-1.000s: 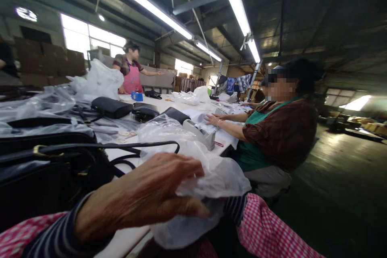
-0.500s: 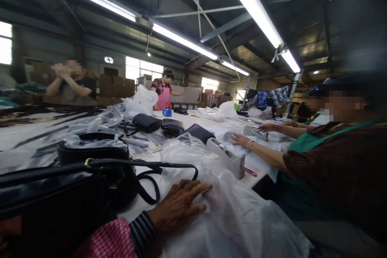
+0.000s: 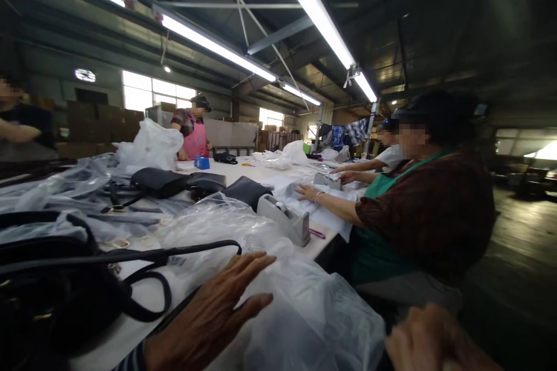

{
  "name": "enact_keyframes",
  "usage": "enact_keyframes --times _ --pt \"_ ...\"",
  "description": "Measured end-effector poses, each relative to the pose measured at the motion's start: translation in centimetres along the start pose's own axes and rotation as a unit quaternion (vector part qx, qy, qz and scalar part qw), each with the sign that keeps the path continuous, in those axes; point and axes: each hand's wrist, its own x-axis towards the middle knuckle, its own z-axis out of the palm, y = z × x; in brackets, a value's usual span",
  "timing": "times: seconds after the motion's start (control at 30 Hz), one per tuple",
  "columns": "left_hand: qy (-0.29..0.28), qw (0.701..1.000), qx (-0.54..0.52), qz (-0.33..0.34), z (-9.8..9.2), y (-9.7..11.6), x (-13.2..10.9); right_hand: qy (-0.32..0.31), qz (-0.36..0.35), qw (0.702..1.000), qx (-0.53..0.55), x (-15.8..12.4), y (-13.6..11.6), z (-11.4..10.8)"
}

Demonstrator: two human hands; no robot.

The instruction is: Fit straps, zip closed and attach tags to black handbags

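My left hand (image 3: 209, 316), in a striped cuff, reaches in from the bottom with its fingers stretched out and thumb apart. It is over the near edge of a heap of clear plastic bags (image 3: 300, 307); whether it presses on them I cannot tell. Left of it stands a black handbag (image 3: 73, 301), partly cut off by the frame. The bag's thin black strap (image 3: 187, 251) runs toward my fingers. At the bottom right edge my right hand (image 3: 429, 339) is blurred, fingers seemingly bent. No held thing shows there.
A grey tape dispenser (image 3: 282, 220) stands beyond the plastic, near a pink pen-like item (image 3: 317, 233). Black bags (image 3: 159, 181) lie further back on the white table. Close on the right, a co-worker in a green apron (image 3: 378, 255) works at the table edge.
The view has swung right, so the table things sit further left. My left hand has shifted lower in view, its fingers still spread. My right hand has come into view at bottom right.
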Motion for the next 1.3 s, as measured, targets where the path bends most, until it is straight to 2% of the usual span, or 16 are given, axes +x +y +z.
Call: enact_keyframes --times 0.07,0.13,0.17,0.23,0.3,0.4,0.53,0.7,0.83,0.97,1.1,1.2,1.3 --pt "-0.075 0.997 -0.004 -0.008 0.9 0.8 1.0 0.022 0.043 0.998 0.034 2.9 2.6 0.7" --pt "-0.135 0.991 0.006 -0.024 2.7 0.4 1.9 0.039 0.092 0.993 0.06 6.5 5.8 2.6" --pt "-0.153 0.988 0.014 -0.033 3.8 -0.3 2.3 0.044 0.157 0.983 0.089 8.3 7.5 3.9" --pt "-0.16 0.986 0.031 -0.029 5.9 -1.8 2.7 0.005 0.233 0.971 0.046 11.6 10.8 6.8" --pt "-0.151 0.988 0.037 -0.02 7.2 -3.1 2.8 -0.005 0.25 0.968 0.012 14.0 13.3 9.8" --pt "-0.148 0.988 0.022 -0.029 7.4 -3.6 2.4 -0.025 0.245 0.969 -0.021 15.5 15.1 13.5" --pt "-0.139 0.989 -0.009 -0.043 6.3 -2.9 2.9 -0.008 0.242 0.965 -0.095 16.1 14.8 15.5" --pt "-0.15 0.986 -0.008 -0.068 6.1 -3.3 5.0 0.005 0.235 0.959 -0.158 18.9 13.4 15.0" --pt "-0.148 0.986 0.024 -0.078 7.0 -5.0 6.8 0.005 0.224 0.957 -0.184 22.1 11.8 14.6" --pt "-0.114 0.988 0.047 -0.091 9.1 -6.8 9.5 -0.002 0.217 0.954 -0.209 23.6 9.9 15.0" --pt "-0.055 0.99 0.068 -0.114 11.3 -7.1 11.7 -0.015 0.227 0.947 -0.225 23.0 8.7 16.1" --pt "-0.02 0.991 0.067 -0.118 12.2 -7.2 12.0 -0.022 0.228 0.946 -0.229 21.5 8.3 16.8" --pt "0.032 0.994 0.019 -0.102 12.4 -7.9 11.7 -0.026 0.235 0.945 -0.225 19.6 8.3 17.3"
